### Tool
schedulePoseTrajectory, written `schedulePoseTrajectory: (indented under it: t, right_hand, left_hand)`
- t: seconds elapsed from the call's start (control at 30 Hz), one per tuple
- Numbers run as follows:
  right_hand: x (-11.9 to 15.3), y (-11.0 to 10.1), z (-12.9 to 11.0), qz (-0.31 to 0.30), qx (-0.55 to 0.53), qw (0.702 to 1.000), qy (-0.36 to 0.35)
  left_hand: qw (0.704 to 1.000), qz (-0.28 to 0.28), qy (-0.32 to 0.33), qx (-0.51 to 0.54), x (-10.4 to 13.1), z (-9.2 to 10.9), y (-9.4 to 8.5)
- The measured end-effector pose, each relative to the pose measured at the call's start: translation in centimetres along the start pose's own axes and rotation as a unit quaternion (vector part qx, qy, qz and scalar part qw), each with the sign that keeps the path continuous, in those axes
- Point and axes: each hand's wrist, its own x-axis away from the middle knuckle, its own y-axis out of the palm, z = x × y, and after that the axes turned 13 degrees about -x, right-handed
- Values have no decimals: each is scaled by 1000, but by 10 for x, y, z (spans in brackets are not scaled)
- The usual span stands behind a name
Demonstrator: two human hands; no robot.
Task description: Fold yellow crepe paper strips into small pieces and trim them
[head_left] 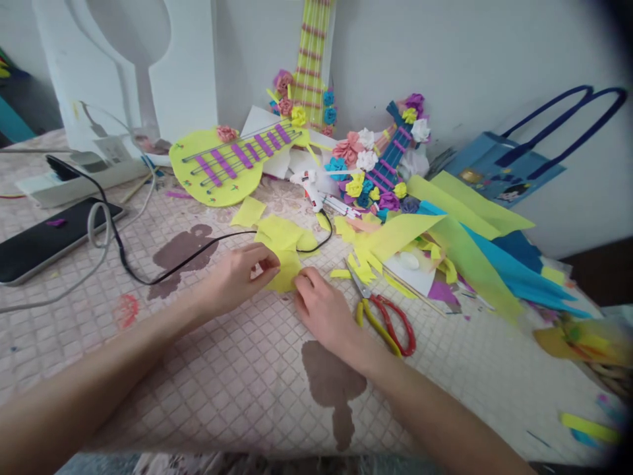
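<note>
Between my two hands is a small piece of yellow crepe paper (285, 272). My left hand (242, 277) pinches its left edge with thumb and forefinger. My right hand (324, 310) has curled fingers closed on its right edge. Just beyond lie more yellow paper pieces (277, 231), crossed by a black cord. Scissors (378, 307) with red and yellow handles rest right of my right hand. A white glue gun (311, 190) stands farther back, near white sticks.
A yellow paper guitar (222, 165) lies at the back, beside paper flowers (366, 158). Crepe strips (475, 257) spread to the right near a blue bag (504, 165). At left are a phone (49, 237), a power strip (79, 181) and cables.
</note>
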Motion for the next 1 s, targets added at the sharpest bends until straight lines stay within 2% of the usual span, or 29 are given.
schedulePoseTrajectory:
  t: [0.1,0.2,0.3,0.4,0.53,0.67,0.73,0.83,0.93,1.0]
  right_hand:
    - [8,-19,14,45,-40,998,3]
    - [11,-48,44,124,-54,990,37]
    - [12,-71,74,156,-61,983,75]
    - [11,-72,85,81,-101,990,62]
    - [8,-55,79,10,-59,997,56]
    - [6,-53,84,2,-97,994,56]
    - [8,-62,92,18,-143,988,62]
    - [15,-84,100,81,-139,983,90]
    - [30,-99,97,97,-132,977,138]
    - [45,-97,89,63,-121,975,175]
  left_hand:
    - [999,-15,44,-1,3,7,3]
    - [993,-26,112,-4,6,11,8]
    - [987,-51,151,-21,6,12,12]
    - [987,-78,134,-34,5,11,16]
    - [990,-84,112,-30,3,13,18]
    - [991,-82,107,-22,6,11,21]
    - [991,-74,108,-17,8,8,22]
    - [995,-52,90,-9,8,9,23]
    - [999,-25,36,6,-3,20,23]
    - [999,-38,17,10,-17,31,24]
